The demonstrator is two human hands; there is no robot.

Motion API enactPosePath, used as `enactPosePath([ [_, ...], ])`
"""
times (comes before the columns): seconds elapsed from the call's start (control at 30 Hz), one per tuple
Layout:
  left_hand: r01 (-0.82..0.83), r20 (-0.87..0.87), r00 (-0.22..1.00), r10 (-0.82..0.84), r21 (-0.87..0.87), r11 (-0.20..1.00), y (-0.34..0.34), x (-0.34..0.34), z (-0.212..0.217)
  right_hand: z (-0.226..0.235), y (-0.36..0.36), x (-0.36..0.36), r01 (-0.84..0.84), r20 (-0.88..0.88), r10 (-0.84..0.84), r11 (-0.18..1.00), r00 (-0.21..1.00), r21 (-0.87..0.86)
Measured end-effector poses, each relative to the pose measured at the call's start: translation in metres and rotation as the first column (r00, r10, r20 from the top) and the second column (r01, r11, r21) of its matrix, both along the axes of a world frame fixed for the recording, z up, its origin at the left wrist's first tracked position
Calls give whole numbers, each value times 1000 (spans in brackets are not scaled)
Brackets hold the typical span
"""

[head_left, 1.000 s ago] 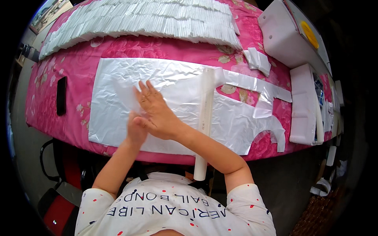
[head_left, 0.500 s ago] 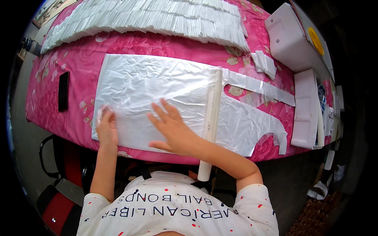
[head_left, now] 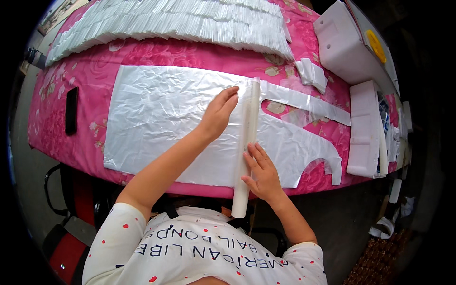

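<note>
A white plastic apron point(head_left: 161, 118) lies spread on the table, its neck loop and arm cut-outs toward the right. Across it rests a long whitish tube point(head_left: 247, 128), whose near end sticks out past the table's front edge. My left hand point(head_left: 221, 113) is over the apron just left of the tube's far half, fingers stretched out and holding nothing. Against the tube's near half lie the spread fingertips of my right hand point(head_left: 263, 175); nothing is gripped in it.
Stacks of folded white plastic point(head_left: 166, 26) line the far side. A black phone point(head_left: 71, 110) lies left on the pink floral tablecloth point(head_left: 90, 85). At right are a small folded white bundle point(head_left: 311, 75) and white foam boxes point(head_left: 339, 42). Chairs point(head_left: 71, 237) stand at lower left.
My left hand has gone from the apron's left end rightward and farther away, toward the tube. My right hand has shifted right and nearer, onto the tube. The view has moved slightly.
</note>
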State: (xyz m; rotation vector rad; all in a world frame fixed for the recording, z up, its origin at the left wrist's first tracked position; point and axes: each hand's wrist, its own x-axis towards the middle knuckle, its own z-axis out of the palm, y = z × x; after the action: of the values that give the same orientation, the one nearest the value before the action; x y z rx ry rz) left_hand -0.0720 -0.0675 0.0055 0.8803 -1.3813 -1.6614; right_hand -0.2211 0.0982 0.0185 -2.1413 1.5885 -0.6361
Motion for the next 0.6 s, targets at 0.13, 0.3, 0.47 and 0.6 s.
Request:
enactPosePath([
  [0.13, 73, -309, 938, 156, 617, 783, -9, -38, -12, -2, 2, -11, -25, 3, 25, 1000, 1000, -17],
  [0.3, 69, -280, 933, 225, 754, 653, -16, -33, -11, -2, -2, -20, -107, -72, 106, 994, 992, -6],
  [0.47, -88, -67, 989, 133, 458, 885, -6, 6, -1, -3, -19, 3, -187, -156, 186, 982, 970, 6],
  [0.6, -231, -3, 971, 239, 237, 944, 4, 79, 1, -2, -50, 85, -382, -107, 382, 924, 918, 15],
])
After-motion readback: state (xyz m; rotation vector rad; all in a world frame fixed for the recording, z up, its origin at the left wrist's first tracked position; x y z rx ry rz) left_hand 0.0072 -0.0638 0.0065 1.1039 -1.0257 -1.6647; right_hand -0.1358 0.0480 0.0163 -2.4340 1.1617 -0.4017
